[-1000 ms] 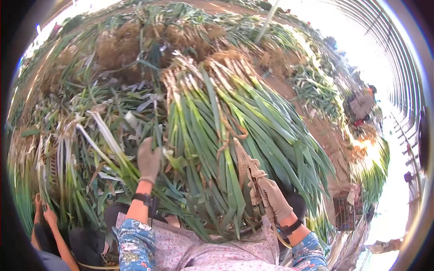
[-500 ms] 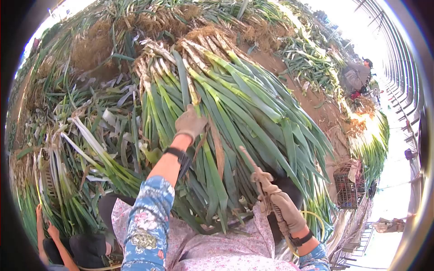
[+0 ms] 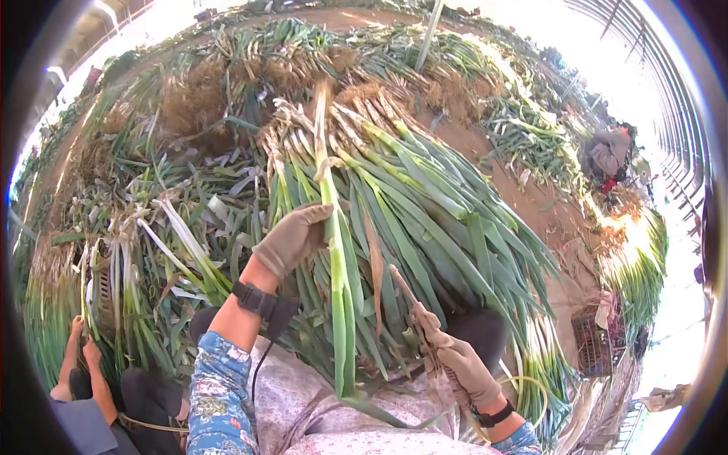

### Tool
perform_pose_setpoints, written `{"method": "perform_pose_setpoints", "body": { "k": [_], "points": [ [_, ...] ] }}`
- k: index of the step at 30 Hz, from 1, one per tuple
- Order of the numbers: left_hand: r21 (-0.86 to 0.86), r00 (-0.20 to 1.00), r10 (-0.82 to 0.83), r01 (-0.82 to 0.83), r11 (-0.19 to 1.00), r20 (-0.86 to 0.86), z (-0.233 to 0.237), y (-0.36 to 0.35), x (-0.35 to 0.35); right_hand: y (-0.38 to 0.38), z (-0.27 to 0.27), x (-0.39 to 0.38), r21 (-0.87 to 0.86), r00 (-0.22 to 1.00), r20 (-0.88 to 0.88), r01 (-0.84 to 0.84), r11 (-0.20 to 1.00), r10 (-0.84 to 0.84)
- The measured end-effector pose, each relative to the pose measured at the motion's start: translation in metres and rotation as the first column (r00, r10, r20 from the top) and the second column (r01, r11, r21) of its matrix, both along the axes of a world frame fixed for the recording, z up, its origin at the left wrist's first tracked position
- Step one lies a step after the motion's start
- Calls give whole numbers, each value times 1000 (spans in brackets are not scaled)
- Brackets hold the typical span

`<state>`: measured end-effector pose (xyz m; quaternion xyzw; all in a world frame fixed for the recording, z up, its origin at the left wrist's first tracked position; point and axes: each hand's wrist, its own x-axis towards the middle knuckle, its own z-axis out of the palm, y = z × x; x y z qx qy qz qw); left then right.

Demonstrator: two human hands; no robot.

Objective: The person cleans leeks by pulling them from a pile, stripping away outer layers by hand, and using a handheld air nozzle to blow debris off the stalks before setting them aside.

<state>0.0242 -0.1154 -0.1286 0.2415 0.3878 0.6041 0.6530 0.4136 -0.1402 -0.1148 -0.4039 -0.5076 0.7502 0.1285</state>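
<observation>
My gloved left hand [image 3: 294, 239] is closed round the shaft of a single leek [image 3: 337, 273]. That leek stands roughly upright in view, its brown root end at the top and its green leaves hanging toward my lap. Behind it lies a large heap of leeks [image 3: 432, 189], roots away from me and leaves toward me. My gloved right hand [image 3: 472, 370] grips an air blow gun [image 3: 426, 322] wrapped in cloth, its thin nozzle pointing up and left. A yellowish hose [image 3: 543, 390] loops beside my right wrist.
At the lower left, another person's hands [image 3: 89, 353] hold a leek. Stripped leaves [image 3: 205, 189] litter the ground to the left. A crate [image 3: 594, 345] stands at right, near another leek bundle [image 3: 641, 254]. A person [image 3: 609, 155] sits farther back.
My left hand has drawn one leek up from the heap toward me and now holds it apart. My right hand with the blow gun has shifted only slightly. The view has tilted up a little.
</observation>
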Motion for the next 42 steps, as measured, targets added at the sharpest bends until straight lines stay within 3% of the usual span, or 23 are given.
{"method": "perform_pose_setpoints", "body": {
  "k": [1,4,8,11,14,18,21,25,27,30,31,34,38,42],
  "points": [
    [60,1000,11,-10,998,-13,6,1,-5,1,7,1,21,1000,-11,-7,1000,7],
    [57,963,261,-257,965,-68,-6,23,-15,4,19,-4,63,998,-49,32,997,-29],
    [-85,937,337,-344,935,-88,-133,33,-35,3,24,-25,34,996,-42,81,996,-80],
    [-173,914,292,-347,922,-282,-217,10,-21,7,-7,-40,127,1000,18,-28,992,26],
    [-118,850,277,-364,924,-447,-163,-12,2,8,-33,-59,201,989,119,-114,973,91],
    [-168,765,192,-366,915,-615,-162,-9,-2,16,-42,-98,211,958,239,-209,955,157],
    [-231,828,191,-355,906,-527,-154,-10,0,25,-56,-127,261,946,287,-226,938,148],
    [-174,762,154,-330,928,-629,-156,-9,-5,46,-65,-173,385,925,352,-283,879,144],
    [-129,740,171,-329,935,-650,-181,-5,-8,63,-71,-196,344,924,348,-281,896,157],
    [-134,774,196,-340,931,-602,-171,-9,-8,87,-60,-239,287,918,368,-266,920,151],
    [-165,768,172,-340,926,-617,-189,-3,-13,96,-62,-252,283,923,352,-262,923,155],
    [-174,771,148,-319,932,-619,-152,-13,-11,123,-63,-290,302,928,335,-270,914,163],
    [-136,723,148,-318,938,-674,-152,-13,-13,162,-73,-342,287,937,312,-254,924,160],
    [-155,761,157,-321,934,-629,-145,-15,-13,194,-79,-392,352,940,315,-244,903,131]
  ]
}}
